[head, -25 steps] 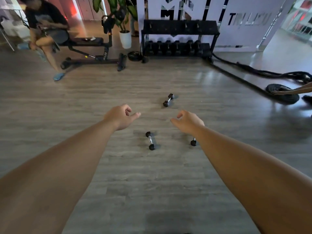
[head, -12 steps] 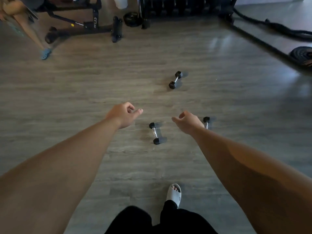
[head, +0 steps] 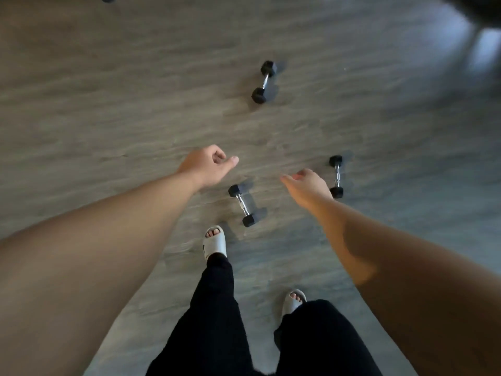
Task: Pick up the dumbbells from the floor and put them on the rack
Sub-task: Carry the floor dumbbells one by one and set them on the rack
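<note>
Three small dumbbells with black hexagonal heads and metal handles lie on the grey wood-pattern floor [head: 108, 109], and no container or rack shows in this view, so nothing is held inside anything. The nearest dumbbell [head: 242, 205] lies at an angle just ahead of the forward foot, between the two outstretched arms. The right-side dumbbell [head: 336, 176] lies almost straight away from the person, just beside the right hand [head: 309, 187], whose wrist covers a part of its near head in the picture. The far dumbbell [head: 264, 82] lies tilted, well apart from the other two, further up the floor. The left hand [head: 208, 165] hangs above the floor with the fingers curled loosely and the thumb pointing forward; its grip is half closed and it has hold of nothing. The right hand is also loosely curled, the thumb stretched toward the left, and its grip is empty too. Neither hand touches a dumbbell. Below, two legs in black trousers [head: 217, 316] appear, with white slide sandals: one sandal [head: 214, 243] is forward, near the nearest dumbbell, and the other sandal [head: 292, 302] is further back.
</note>
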